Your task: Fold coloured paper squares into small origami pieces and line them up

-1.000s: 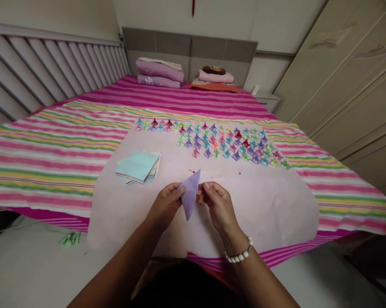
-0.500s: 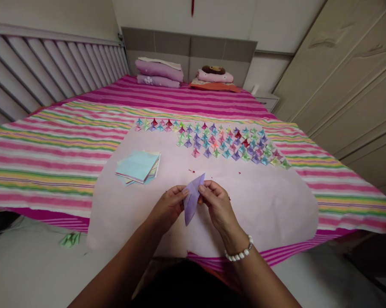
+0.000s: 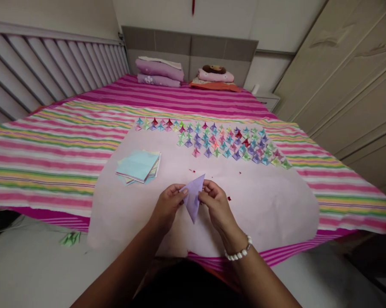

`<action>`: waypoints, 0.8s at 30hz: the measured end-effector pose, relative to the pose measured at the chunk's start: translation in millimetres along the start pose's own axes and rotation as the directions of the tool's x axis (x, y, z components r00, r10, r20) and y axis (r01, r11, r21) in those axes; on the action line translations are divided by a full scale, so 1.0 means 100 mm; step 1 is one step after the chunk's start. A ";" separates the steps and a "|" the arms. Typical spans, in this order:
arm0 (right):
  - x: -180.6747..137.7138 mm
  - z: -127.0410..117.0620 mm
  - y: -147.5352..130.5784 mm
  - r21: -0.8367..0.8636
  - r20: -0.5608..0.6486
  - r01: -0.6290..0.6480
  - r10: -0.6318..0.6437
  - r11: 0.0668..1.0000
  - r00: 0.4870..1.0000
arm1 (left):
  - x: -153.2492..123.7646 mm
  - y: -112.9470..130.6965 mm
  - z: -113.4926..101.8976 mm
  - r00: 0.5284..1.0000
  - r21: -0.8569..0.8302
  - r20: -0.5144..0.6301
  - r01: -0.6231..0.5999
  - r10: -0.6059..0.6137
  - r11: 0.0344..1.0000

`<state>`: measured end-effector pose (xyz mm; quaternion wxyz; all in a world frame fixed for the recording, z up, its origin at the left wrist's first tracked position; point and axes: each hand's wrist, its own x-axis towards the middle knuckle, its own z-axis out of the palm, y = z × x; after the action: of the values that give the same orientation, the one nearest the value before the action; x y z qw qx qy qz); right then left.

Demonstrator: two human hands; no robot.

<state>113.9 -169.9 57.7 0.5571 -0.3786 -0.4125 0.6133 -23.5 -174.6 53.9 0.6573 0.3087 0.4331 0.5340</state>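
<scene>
Between my two hands is a folded sheet of purple origami paper (image 3: 193,199), shaped like a triangle with one point downward. My left hand (image 3: 169,205) pinches its left corner, thumb on top. On the right edge, my right hand (image 3: 216,204) grips it between thumb and fingers; a white bead bracelet is on that wrist. A stack of square paper (image 3: 138,166), light blue on top, lies to the left on the pale sheet (image 3: 260,205). Beyond my hands sit several rows of small folded paper pieces (image 3: 234,144) in many colours.
Small red scraps (image 3: 229,198) lie on the pale sheet. A crumpled green paper piece (image 3: 70,239) is on the floor at left. Folded purple bedding (image 3: 159,73) and a pink pile (image 3: 216,77) rest by the headboard (image 3: 221,49). A slatted rail (image 3: 51,68) borders the left side.
The purple paper has gone from a narrow, slanted shape to a wider triangle facing me. Both hands stay on it, with slight finger shifts.
</scene>
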 end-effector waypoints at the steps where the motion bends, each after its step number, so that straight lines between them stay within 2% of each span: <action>1: 0.00 0.01 0.01 -0.002 0.006 0.015 -0.015 1.000 1.000 | 0.00 -0.01 0.00 1.000 0.029 -0.016 -0.023 0.023 0.999; 4: -0.01 0.04 0.03 -0.046 0.015 0.047 -0.047 0.998 0.999 | 0.02 -0.05 -0.01 0.994 0.137 -0.047 -0.096 0.103 0.986; 7: 0.00 0.04 0.06 -0.165 -0.015 0.074 -0.078 0.983 0.997 | 0.03 -0.09 0.00 0.975 0.272 -0.085 -0.173 0.203 0.946; 9: 0.01 0.03 0.09 -0.258 -0.053 0.109 -0.126 0.960 0.991 | 0.04 -0.11 0.00 0.971 0.318 -0.096 -0.176 0.217 0.932; 12: 0.00 0.00 0.12 -0.444 -0.082 0.181 -0.242 0.878 0.967 | 0.02 -0.12 0.03 0.982 0.331 -0.074 -0.138 0.172 0.934; 15: -0.01 -0.01 0.12 -0.591 -0.049 0.255 -0.350 0.765 0.936 | -0.02 -0.11 0.06 0.984 0.349 -0.049 -0.142 0.169 0.926; 21: -0.04 0.02 0.10 -0.652 0.031 0.309 -0.383 0.692 0.923 | -0.06 -0.09 0.09 0.965 0.429 0.097 -0.262 0.244 0.865; 24: -0.04 0.02 0.09 -0.665 0.037 0.308 -0.382 0.681 0.924 | -0.03 -0.10 0.07 0.959 0.463 0.104 -0.282 0.264 0.840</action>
<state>109.3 -174.1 49.8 0.5135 -0.4972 -0.6358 0.2912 -13.5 -179.9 48.9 0.4868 0.5277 0.4900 0.4944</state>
